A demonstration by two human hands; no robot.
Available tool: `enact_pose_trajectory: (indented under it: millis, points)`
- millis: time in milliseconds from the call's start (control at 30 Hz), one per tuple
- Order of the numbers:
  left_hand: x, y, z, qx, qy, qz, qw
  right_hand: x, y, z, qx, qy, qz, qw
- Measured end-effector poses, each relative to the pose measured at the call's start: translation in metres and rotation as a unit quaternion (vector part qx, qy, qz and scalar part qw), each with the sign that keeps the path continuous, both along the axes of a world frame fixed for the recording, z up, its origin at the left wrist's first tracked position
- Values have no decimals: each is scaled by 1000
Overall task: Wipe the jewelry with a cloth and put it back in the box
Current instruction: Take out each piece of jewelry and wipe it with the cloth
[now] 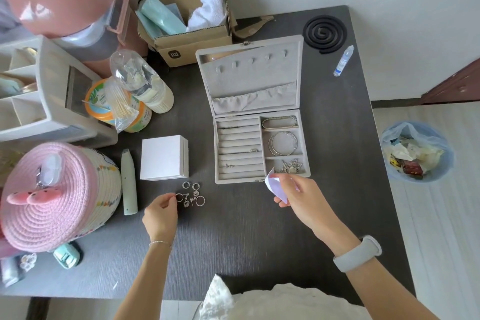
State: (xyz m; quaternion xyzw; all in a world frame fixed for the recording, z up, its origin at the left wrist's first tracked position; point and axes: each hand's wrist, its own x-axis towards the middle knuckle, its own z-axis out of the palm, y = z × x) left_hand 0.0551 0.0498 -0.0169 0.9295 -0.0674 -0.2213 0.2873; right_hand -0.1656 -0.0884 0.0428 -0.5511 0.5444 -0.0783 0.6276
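Observation:
An open grey jewelry box (pixel 259 101) stands in the middle of the dark table (pixel 233 241), with bangles (pixel 282 143), a bracelet, a chain and a ring (pixel 253 150) in its compartments. Several silver rings and earrings (pixel 192 194) lie loose on the table left of the box. My left hand (pixel 161 213) pinches one ring (pixel 179 197) at the left edge of that group. My right hand (pixel 301 197) holds a small pale lilac cloth (pixel 275 186) just in front of the box's near right corner.
A white square box (pixel 164 157) and a pale green pen-shaped device (pixel 129 182) lie left of the jewelry. A pink woven basket (pixel 54 197), bottles, a cardboard box (pixel 192 31) and a drawer unit crowd the left and back. A black coil (pixel 324 34) and small bottle (pixel 342 61) sit far right. A bin (pixel 415 150) stands on the floor.

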Motion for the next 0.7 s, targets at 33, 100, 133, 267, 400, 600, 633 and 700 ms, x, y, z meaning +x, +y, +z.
enact_pose_trajectory:
  millis: [33,100,133,267,400,600,633,700]
  points:
    - [0,0,0,2,-5,-2,1000,0,0,0,-13,4,-5,1000]
    - [-1,-1,3,12,-36,-13,999,-2,0,-1,-44,23,-12,999]
    - [-4,-4,4,12,-57,-29,998,-3,-1,-1,-60,30,-22,998]
    - [-25,-20,20,-48,-146,-125,980,-6,-3,-1,-102,31,-63,992]
    - [-58,-54,26,-144,-160,-314,925,-10,-10,-1,-172,63,-79,980]
    - [-78,-117,4,-75,-99,-360,924,-16,-13,-2,-258,91,-104,956]
    - [-78,-122,1,-52,-93,-361,926,-18,-13,-2,-265,98,-107,953]
    - [-76,-128,-1,-36,-83,-357,930,-21,-13,-2,-292,112,-109,944]
